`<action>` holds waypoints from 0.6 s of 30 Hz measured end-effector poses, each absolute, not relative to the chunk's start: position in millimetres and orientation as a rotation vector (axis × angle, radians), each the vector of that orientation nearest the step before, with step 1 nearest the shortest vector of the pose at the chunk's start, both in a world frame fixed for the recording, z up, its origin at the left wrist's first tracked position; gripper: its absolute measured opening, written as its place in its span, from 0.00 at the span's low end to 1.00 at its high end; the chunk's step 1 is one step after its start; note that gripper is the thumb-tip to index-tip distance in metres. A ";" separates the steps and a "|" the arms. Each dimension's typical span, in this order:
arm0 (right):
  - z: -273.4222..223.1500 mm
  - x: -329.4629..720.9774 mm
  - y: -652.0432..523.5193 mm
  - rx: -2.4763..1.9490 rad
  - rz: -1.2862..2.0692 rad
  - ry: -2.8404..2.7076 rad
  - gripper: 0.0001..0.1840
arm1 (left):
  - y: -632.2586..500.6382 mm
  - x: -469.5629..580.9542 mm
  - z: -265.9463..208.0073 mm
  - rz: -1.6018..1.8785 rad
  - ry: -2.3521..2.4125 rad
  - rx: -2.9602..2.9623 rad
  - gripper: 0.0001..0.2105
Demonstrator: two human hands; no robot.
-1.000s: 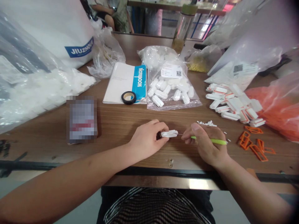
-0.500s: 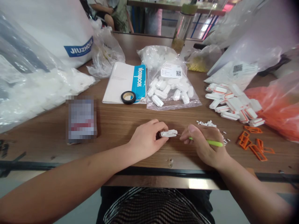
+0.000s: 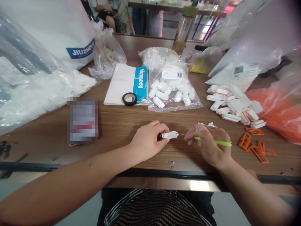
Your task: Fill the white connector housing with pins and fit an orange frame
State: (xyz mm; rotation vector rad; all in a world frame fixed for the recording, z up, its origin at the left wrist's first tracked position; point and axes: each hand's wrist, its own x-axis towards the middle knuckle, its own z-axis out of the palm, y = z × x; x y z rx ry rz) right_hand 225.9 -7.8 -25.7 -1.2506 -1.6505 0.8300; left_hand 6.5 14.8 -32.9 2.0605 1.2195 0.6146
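Observation:
Between the thumb and fingers of my left hand (image 3: 150, 138) is a small white plastic connector housing (image 3: 170, 135) with rows of tiny holes. My right hand (image 3: 209, 142) is closed around a pick with a lime-green handle (image 3: 222, 143). The pick's thin metal shaft points left, its tip at or very near the right end of the housing; whether it touches is too small to tell. Behind my right hand lie tiny white pieces (image 3: 211, 124), partly hidden by it. Orange rectangular frames (image 3: 259, 153) lie farther right.
White housings with orange edges (image 3: 231, 103) are heaped at the right beside a bag of orange parts (image 3: 282, 106). A clear bag of white housings (image 3: 175, 91), a notebook (image 3: 119, 84) and black tape (image 3: 129, 99) lie ahead. Large bags stand left; a bottle (image 3: 184, 29) stands behind.
My right hand has shifted slightly right with the pick, baring more of its shaft beside the housing. My left hand keeps its place with the housing.

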 end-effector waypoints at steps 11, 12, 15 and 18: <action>-26.6 223.6 -6.2 -1.239 0.904 -1.638 0.24 | 14.8 7.3 -32.6 0.621 1.223 2.047 0.05; -26.6 223.9 -6.1 -1.235 0.902 -1.630 0.24 | 14.8 7.4 -32.6 0.618 1.223 2.050 0.05; -26.6 223.9 -5.6 -1.233 0.897 -1.629 0.24 | 14.8 7.5 -32.1 0.614 1.225 2.047 0.05; -25.9 222.7 -5.0 -1.232 0.904 -1.662 0.24 | 14.7 7.5 -31.6 0.615 1.229 2.037 0.05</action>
